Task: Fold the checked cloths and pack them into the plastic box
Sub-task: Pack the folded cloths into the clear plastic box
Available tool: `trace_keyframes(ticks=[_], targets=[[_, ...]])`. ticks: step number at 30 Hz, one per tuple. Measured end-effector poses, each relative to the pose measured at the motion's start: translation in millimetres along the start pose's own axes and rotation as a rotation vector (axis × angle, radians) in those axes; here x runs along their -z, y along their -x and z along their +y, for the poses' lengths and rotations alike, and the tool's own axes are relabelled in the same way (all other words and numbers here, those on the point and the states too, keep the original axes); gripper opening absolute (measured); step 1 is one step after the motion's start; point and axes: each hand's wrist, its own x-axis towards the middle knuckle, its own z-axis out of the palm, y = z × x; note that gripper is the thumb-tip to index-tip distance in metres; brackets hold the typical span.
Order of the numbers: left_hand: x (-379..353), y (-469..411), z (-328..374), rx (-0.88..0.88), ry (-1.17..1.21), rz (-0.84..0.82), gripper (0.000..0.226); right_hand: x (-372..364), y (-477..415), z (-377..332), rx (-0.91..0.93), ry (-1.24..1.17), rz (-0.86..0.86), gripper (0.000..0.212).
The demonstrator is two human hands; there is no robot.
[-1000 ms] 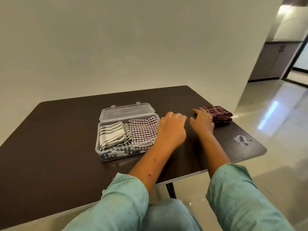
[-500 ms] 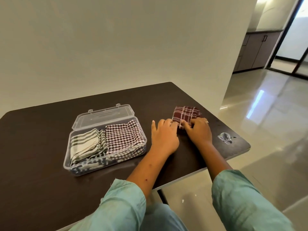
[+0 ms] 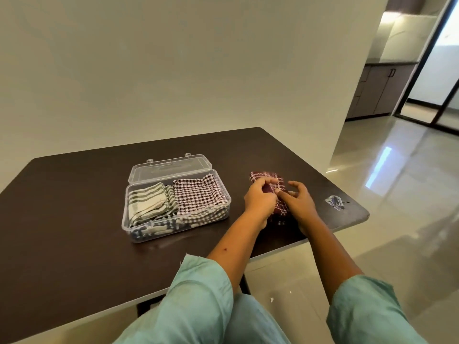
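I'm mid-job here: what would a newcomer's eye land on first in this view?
First, the two hands at the right side of the table: the left hand pinches a maroon checked cloth, and the right hand lies against it. Next, left of them, the open clear plastic box, with a green striped cloth and a brown checked cloth already inside.

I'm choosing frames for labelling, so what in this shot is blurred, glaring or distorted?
Head view: the left hand and right hand blur at the fingers over the maroon cloth; the plastic box is sharp; a glare streak lies on the glossy floor; the door frame at far right leans from wide-angle distortion.
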Motion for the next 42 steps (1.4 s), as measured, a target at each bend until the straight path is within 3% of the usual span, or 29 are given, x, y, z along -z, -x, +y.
trace_keyframes(ticks=[3,9,11,13,17,20,24,29,33,36,39,42], targets=[[11.2,11.9,19.9,-0.109,0.122,0.010,0.053,-15.0,10.2,-20.0,-0.164,-0.477,-0.215,0.053],[89.6,21.9,50.7,-0.215,0.252,0.131,0.060,-78.6,17.6,-79.9,-0.063,-0.551,-0.410,0.045],[126.7,14.6,44.1,-0.236,0.029,0.208,0.060,-102.6,17.1,-93.4,0.073,-0.306,-0.374,0.049],[159.4,3.7,31.0,-0.215,-0.346,0.264,0.063,-123.6,15.3,-95.8,0.235,0.041,-0.283,0.049],[184.8,-6.3,-1.8,-0.017,-1.116,0.174,0.059,-153.1,20.5,-82.9,0.369,0.722,-0.264,0.043],[184.8,-4.6,-11.7,0.004,-1.250,0.095,0.058,-164.5,32.6,-79.0,0.384,0.991,-0.245,0.029],[187.5,-9.5,-10.1,0.051,-1.320,0.021,0.058,-169.3,43.1,-79.1,0.357,1.064,-0.157,0.028],[196.6,-6.9,-8.7,-0.038,-1.218,0.012,0.056,-171.1,47.1,-83.7,0.329,1.129,-0.045,0.030],[221.9,-6.1,-0.7,-0.125,-1.051,0.337,0.042,-171.4,26.9,-88.9,0.462,1.120,0.077,0.031],[259.4,-16.1,-0.2,-0.016,-0.837,0.513,0.043,-171.4,2.2,-91.5,0.275,0.864,-0.046,0.041],[279.7,-28.9,-6.6,0.057,-0.494,0.444,0.048,-178.6,-18.7,-92.0,0.080,0.751,-0.221,0.049],[275.7,-33.9,-14.9,0.026,-0.237,0.379,0.042,-187.2,-38.6,-87.0,-0.030,0.508,-0.248,0.046]])
